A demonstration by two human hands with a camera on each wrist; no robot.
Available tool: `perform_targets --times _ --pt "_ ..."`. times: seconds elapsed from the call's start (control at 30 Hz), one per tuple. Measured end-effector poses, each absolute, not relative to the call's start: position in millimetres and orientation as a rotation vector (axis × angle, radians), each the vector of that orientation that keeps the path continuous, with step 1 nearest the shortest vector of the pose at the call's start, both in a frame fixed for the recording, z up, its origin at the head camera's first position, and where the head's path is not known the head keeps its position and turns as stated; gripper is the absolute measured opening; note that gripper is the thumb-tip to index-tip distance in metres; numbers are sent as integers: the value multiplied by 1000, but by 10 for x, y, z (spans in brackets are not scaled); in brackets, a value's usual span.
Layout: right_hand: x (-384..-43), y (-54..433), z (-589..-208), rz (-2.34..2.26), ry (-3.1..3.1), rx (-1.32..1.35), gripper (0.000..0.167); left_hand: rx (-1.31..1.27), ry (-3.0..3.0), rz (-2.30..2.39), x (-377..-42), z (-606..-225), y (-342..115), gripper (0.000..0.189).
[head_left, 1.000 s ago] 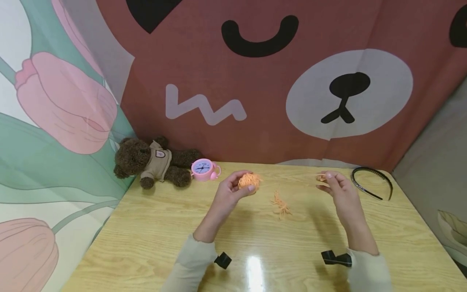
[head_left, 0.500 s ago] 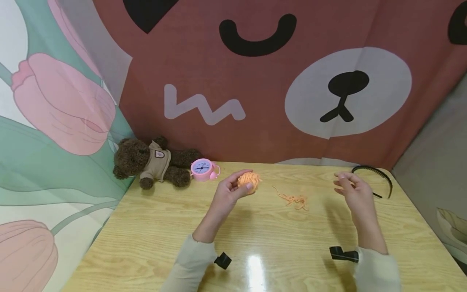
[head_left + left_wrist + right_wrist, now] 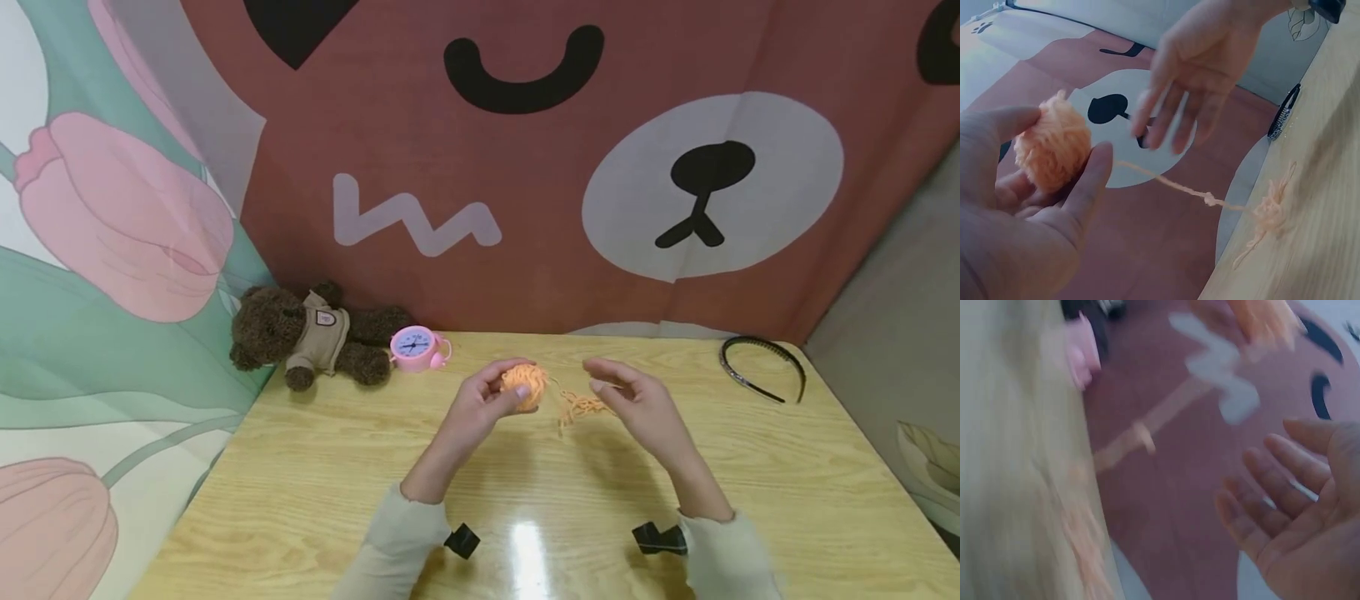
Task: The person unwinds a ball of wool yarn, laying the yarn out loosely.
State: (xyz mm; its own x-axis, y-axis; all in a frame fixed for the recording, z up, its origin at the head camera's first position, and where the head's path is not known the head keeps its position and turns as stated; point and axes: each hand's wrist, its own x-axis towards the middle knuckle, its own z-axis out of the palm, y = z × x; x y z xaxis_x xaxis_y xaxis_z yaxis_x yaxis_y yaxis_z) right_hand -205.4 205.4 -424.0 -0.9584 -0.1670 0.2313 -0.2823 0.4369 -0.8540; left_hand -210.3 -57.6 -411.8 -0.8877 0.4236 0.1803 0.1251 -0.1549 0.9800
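Note:
My left hand (image 3: 480, 398) grips a small ball of orange yarn (image 3: 524, 386) above the table, fingers behind it and thumb across the front. A knotted strand (image 3: 1186, 190) runs from the ball down to a loose tangle of the same yarn (image 3: 1270, 209) on the tabletop. Right of the ball, my right hand (image 3: 641, 407) hovers with its fingers spread and relaxed, holding nothing. In the head view it overlaps part of the tangle. The right wrist view is blurred, but the open palm (image 3: 1310, 531) shows plainly, apart from the strand.
Along the back left of the wooden table (image 3: 315, 483) lie a brown teddy bear (image 3: 315, 333) and a pink alarm clock (image 3: 415, 347). A black headband (image 3: 761, 369) rests at the back right. A printed cloth (image 3: 420, 150) hangs behind the table.
My right hand let go of a bit of yarn, moved out right, then came back left toward the ball. The loose yarn on the table shifted. My left hand keeps the ball, moved slightly right.

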Motion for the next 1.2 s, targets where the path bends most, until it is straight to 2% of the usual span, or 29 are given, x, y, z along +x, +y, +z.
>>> perform_targets --times 0.17,0.37,0.63,0.87,1.1,1.2 --pt "-1960 1761 -4239 1494 -2629 607 41 733 1883 2028 -2079 -4146 -528 43" --pt "-1930 1779 -4222 1432 -2592 522 21 735 1895 2016 -2070 -4144 -526 43" --pt "-1986 2034 -4188 1520 -2475 267 27 597 1915 2170 -2101 -4116 -575 42" --pt "-2001 2194 -4126 1547 -2437 215 32 369 1879 2394 -2159 -4116 -586 41" --pt "-2005 2289 -4067 1551 -2395 170 35 266 1833 2464 -2180 -4107 -600 57" --pt "-2008 2320 -4050 1551 -2375 169 34 236 1817 2503 -2186 -4108 -608 56"
